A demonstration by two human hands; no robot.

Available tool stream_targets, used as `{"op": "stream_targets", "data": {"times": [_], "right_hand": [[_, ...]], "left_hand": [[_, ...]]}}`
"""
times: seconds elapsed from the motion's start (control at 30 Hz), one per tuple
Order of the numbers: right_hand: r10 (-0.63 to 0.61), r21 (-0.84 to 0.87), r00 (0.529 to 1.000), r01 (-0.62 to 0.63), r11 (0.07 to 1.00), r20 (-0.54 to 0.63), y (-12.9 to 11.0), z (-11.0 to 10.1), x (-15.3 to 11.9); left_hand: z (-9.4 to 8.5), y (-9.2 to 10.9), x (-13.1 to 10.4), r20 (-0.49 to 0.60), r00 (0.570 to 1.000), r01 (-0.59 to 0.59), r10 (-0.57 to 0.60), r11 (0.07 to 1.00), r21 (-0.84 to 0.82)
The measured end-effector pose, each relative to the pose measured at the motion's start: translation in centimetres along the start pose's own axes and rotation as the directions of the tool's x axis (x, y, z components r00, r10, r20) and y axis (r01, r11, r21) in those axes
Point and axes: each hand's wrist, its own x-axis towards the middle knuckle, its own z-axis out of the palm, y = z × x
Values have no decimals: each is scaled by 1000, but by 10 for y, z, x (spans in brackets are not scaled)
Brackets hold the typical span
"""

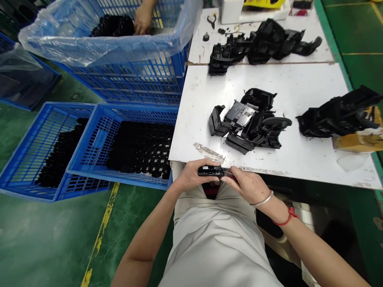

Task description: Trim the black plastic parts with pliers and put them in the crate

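Note:
My left hand [191, 175] is closed on a small black plastic part [209, 171], held just off the table's front edge above my lap. My right hand [248, 185] pinches a thin metal tool [228, 173], whose tip is at the right end of that part. What kind of tool it is, I cannot make out, as my fingers cover most of it. Beyond my hands, a loose pile of black plastic parts [249, 123] lies on the white table [194, 107], with a grey flat piece [241, 113] among them.
Left of the table stand blue crates [89, 147] with rows of black parts. Behind them, a co-worker's hand [143, 20] reaches into a plastic-lined blue crate [125, 75]. More black parts [266, 44] lie at the back, others [335, 113] at the right by a yellow box [356, 141].

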Motion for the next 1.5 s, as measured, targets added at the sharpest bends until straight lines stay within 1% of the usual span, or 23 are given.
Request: {"op": "stream_targets", "data": {"times": [0.17, 0.4, 0.8, 1.0, 1.13, 1.27, 1.5], "right_hand": [[-22, -29, 1000, 22, 999, -7, -1, -1, 1], [-62, -89, 997, 59, 994, -34, -2, -5, 2], [-15, -162, 999, 22, 987, 40, -2, -1, 1], [-36, -230, 999, 39, 972, 18, -2, 4, 1], [-46, -246, 999, 44, 968, 0, -1, 7, 1], [-31, -241, 1000, 31, 970, 5, -1, 9, 0], [-5, -178, 998, 17, 984, 65, -2, 5, 2]], "left_hand": [[0, -2, 0, 2, 1000, -14, 14, 1000, 1], [1, -3, 2, -10, 998, -63, 64, 997, 32], [2, -5, 1, -24, 993, -116, 118, 991, 69], [2, -6, 1, -35, 991, -130, 133, 988, 80], [3, -6, 1, -34, 989, -142, 146, 985, 94], [3, -6, 1, -32, 989, -143, 146, 985, 93], [2, -4, 1, -30, 995, -90, 93, 992, 90]]}}
